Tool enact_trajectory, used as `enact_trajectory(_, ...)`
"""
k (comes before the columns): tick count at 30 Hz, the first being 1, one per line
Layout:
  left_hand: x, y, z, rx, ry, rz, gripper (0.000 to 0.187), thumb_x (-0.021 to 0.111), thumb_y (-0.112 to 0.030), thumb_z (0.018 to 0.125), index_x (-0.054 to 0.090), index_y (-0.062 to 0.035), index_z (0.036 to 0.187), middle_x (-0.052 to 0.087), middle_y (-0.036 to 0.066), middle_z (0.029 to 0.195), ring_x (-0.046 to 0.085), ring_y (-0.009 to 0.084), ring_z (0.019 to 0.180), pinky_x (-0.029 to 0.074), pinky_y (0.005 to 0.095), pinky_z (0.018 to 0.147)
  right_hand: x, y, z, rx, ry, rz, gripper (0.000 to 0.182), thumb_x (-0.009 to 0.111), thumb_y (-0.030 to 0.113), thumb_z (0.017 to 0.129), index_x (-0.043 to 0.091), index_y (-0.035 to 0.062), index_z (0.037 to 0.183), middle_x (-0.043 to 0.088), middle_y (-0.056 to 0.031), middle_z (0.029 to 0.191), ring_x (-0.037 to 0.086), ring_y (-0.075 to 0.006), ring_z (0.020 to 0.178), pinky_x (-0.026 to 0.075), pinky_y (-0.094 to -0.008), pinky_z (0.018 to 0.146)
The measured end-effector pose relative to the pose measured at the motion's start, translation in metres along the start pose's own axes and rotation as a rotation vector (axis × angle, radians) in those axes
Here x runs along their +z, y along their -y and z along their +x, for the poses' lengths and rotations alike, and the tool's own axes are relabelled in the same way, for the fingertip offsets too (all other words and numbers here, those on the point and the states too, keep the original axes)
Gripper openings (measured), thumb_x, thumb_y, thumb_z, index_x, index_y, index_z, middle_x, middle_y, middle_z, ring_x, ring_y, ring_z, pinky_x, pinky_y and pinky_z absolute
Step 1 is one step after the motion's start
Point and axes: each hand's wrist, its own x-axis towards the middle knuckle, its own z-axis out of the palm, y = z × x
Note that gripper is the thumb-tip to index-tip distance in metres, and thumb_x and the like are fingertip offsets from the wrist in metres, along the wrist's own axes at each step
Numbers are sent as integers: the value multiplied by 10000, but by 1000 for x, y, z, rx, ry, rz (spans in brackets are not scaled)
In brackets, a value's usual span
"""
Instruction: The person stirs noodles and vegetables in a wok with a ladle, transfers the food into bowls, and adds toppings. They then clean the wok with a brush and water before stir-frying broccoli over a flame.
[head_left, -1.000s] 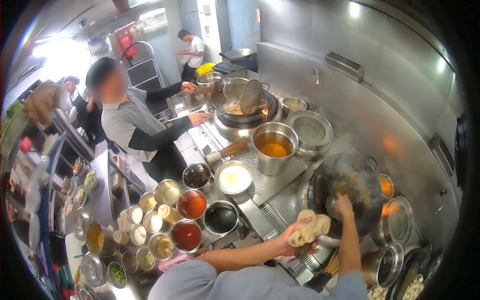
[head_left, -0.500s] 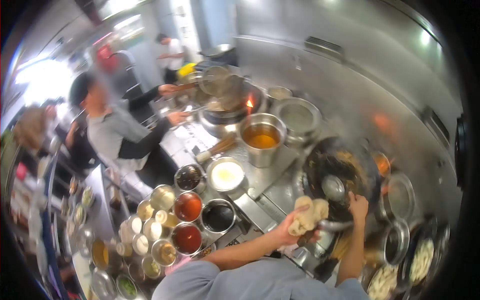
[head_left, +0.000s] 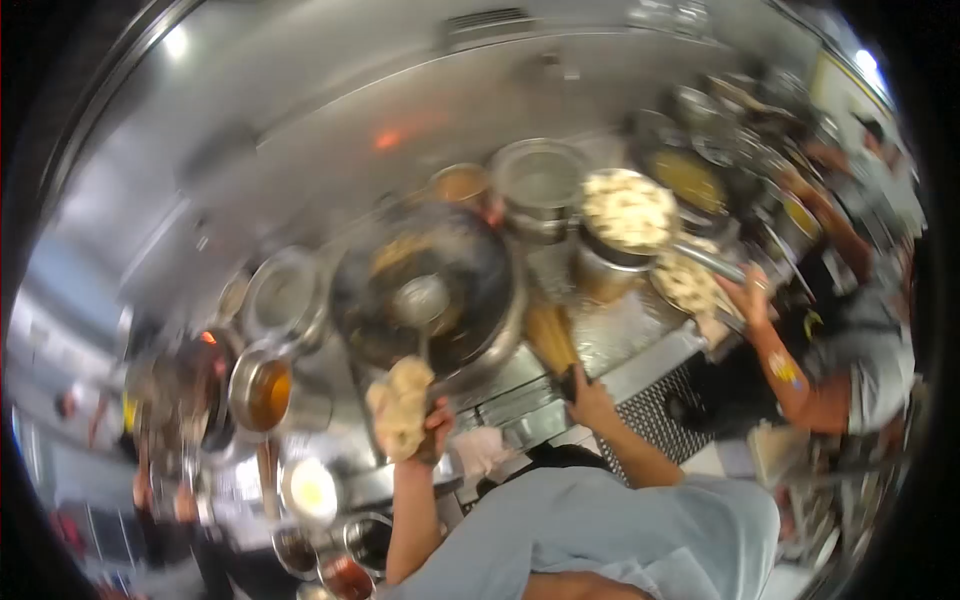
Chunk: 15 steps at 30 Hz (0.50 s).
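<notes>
My left hand [head_left: 432, 438] is closed on a folded pale cloth [head_left: 398, 408] at the near edge of a large black wok [head_left: 350, 320]. Inside the wok rests a ladle [head_left: 421, 300], its handle running back toward the cloth. Brown food remains coat part of the wok. My right hand [head_left: 592, 402] is wrapped round the dark handle end of a bamboo brush [head_left: 550, 338], which lies on the steel counter right of the wok.
A co-worker's hand [head_left: 748, 295] at the right holds a long-handled strainer of pale pieces [head_left: 628, 210] over a pot [head_left: 608, 272]. Left of the wok stand a lidded pot [head_left: 282, 292] and a pot of orange liquid [head_left: 268, 393]. Sauce containers [head_left: 345, 575] sit lower left.
The view has turned right. My right hand has let go of the ladle and taken hold of the bamboo brush. The ladle stays in the wok; my left hand still has the cloth.
</notes>
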Motion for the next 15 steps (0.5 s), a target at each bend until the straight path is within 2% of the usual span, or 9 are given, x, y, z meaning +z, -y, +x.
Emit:
enact_trajectory(1,11,4,-5,93,-90,75,579,523,-511,915,523,-60,1279,628,209,942,567,229,647,503,324,682,6,-7,10,18,20,28,978,741,331,784,142,165,1539,536,-296,1211,581,-408,1082,458,-487,943)
enact_trajectory(3,31,6,-10,111,-4,-2,519,540,-437,933,532,-49,1276,605,232,944,567,219,650,518,336,721,-16,-32,1,-100,46,480,912,756,326,771,255,124,1507,518,-270,1295,558,-354,1160,446,-445,985)
enact_trajectory(4,22,2,-15,101,-19,-13,526,549,-434,930,526,-46,1285,591,240,953,566,215,651,520,340,739,-31,-34,-7,-191,61,694,883,763,324,765,311,103,1491,509,-257,1337,546,-327,1200,440,-424,1007)
enact_trajectory(7,-9,-17,-31,97,-56,-60,547,573,-426,922,511,-39,1303,550,259,979,558,204,652,522,353,788,-122,-10,-77,-260,106,1015,839,765,304,773,357,82,1473,525,-200,1362,553,-222,1195,433,-368,1015)
enact_trajectory(9,-18,-18,-39,85,-59,-117,558,582,-425,919,506,-31,1307,524,269,996,551,197,650,518,362,815,-152,-2,-72,-580,-7,960,821,747,293,803,337,116,1492,555,-174,1327,576,-191,1133,458,-332,969)
enact_trajectory(10,-11,-14,-39,97,-105,-88,517,545,-440,932,533,-35,1253,566,252,935,559,184,615,527,379,823,-179,18,-69,-633,0,872,812,739,303,807,336,149,1494,555,-177,1325,594,-216,1122,474,-346,951)
enact_trajectory(11,-9,-12,-36,72,-68,-78,517,560,-419,924,529,-33,1266,555,258,972,551,189,630,523,374,813,-209,48,-64,-685,6,778,803,730,314,810,335,182,1497,555,-180,1324,612,-241,1110,489,-359,934)
enact_trajectory(13,-6,-5,-33,44,3,-76,523,592,-376,909,519,-27,1291,532,269,1047,533,199,661,513,365,795,-258,109,-56,-590,74,371,761,705,320,809,358,235,1482,619,-182,1218,651,-310,1023,520,-422,873)
enact_trajectory(15,11,7,-32,51,62,-112,519,612,-334,887,517,-31,1296,537,259,1071,535,215,722,505,356,775,-239,161,-21,-660,-212,-20,748,703,310,773,398,248,1453,676,-178,1069,660,-345,956,530,-464,818)
